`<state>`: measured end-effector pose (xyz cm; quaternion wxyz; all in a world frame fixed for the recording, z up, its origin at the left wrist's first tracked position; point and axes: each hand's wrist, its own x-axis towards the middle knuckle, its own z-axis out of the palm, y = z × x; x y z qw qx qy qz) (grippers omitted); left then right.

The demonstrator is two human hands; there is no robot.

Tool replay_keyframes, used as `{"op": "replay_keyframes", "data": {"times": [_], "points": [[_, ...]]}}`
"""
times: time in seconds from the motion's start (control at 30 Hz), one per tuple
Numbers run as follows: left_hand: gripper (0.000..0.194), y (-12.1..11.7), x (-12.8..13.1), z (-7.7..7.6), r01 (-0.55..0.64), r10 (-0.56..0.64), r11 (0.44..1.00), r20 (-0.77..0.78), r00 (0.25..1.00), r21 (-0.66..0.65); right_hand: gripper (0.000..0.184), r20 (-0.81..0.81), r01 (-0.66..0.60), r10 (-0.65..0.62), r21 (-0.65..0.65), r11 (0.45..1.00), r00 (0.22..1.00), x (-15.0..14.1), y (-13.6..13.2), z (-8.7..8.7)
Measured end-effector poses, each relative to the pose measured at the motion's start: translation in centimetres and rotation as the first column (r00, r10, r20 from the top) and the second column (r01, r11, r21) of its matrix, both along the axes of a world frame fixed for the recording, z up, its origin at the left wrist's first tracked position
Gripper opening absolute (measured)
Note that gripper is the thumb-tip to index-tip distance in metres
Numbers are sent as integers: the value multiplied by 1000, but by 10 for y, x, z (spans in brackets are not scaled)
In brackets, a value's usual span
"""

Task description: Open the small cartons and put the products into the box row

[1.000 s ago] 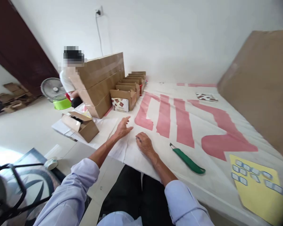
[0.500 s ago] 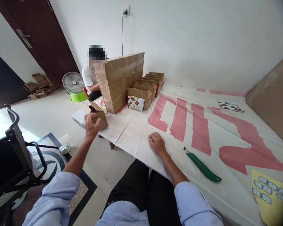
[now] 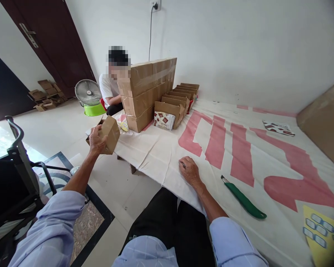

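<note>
Okay, so nearest, about 12 to 1 o'clock, the person's right hand (image 3: 189, 171) rests on the cloth (image 3: 156, 157), fingers curled in together. They pinch a small dark thing (image 3: 183, 164), too small to make out. Off at 2 o'clock lies a green cutter (image 3: 245, 200), tip away from the body, with nobody touching it.

The real change is at 11 o'clock: the left hand (image 3: 97, 141), reaching toward the small carton (image 3: 111, 135) half a second ago, now has that carton tipped up at the table's corner. So it's the piece being handled, and as a judgement it's one-handed work, since the right hand isn't helping. Left fingers are clamped around the cardboard, close to the open end. Whether the bottom edge touches the cloth, can't tell.

As for looks, it's plain brown cardboard, boxy, tilted, with loose flaps poking out on the far left side. The inside is hidden, so no clue if it's full.

Further out at 12 o'clock there's a row of open cartons (image 3: 169, 108) with a printed packet (image 3: 164, 120) in front of the nearest. Just left of those stand taped cartons (image 3: 140, 94), stacked, and beyond, around 11, sits a co-worker (image 3: 107, 87) in white.
</note>
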<state>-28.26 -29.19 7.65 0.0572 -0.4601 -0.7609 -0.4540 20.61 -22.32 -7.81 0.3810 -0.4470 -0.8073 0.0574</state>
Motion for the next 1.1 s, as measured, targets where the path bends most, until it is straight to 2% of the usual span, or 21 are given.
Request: {"op": "replay_keyframes", "data": {"times": [0.07,0.17,0.23,0.3,0.5,0.57,0.7,0.83,0.93,1.0,1.03,1.1], "points": [[45,3,2,3,28,-29,999,65,997,23,19,-8,-3,3,9,1000,1000,0,0,0],[37,8,17,7,28,-42,998,273,961,57,18,-9,1,-1,16,1000,1000,-1,-1,0],[37,9,37,7,51,-67,997,390,918,49,18,-5,7,-7,6,1000,1000,-1,-2,1],[38,8,64,6,123,-130,991,438,890,44,19,-7,11,-11,-12,1000,1000,-1,-2,2],[49,4,166,-1,389,-381,919,407,830,69,24,-122,-7,-5,-94,996,993,-6,-13,7],[55,7,199,-2,451,-446,888,390,805,85,35,-213,-58,28,-134,989,977,-12,-27,12],[64,9,264,-2,541,-539,835,348,767,101,70,-369,-163,90,-173,971,925,-26,-58,31],[61,-16,309,6,682,-682,729,137,718,59,78,-441,-199,104,-175,964,891,-33,-75,49],[44,-38,305,22,754,-755,652,-18,655,81,79,-456,-198,90,-197,960,885,-35,-79,55],[34,-39,276,32,736,-738,651,-70,671,185,81,-457,-189,60,-243,951,887,-36,-83,55],[31,-34,256,36,683,-688,688,-79,722,248,81,-456,-188,47,-267,945,889,-37,-85,54],[27,-11,206,40,513,-526,800,-49,849,311,81,-454,-193,36,-305,932,890,-40,-89,53]]}}
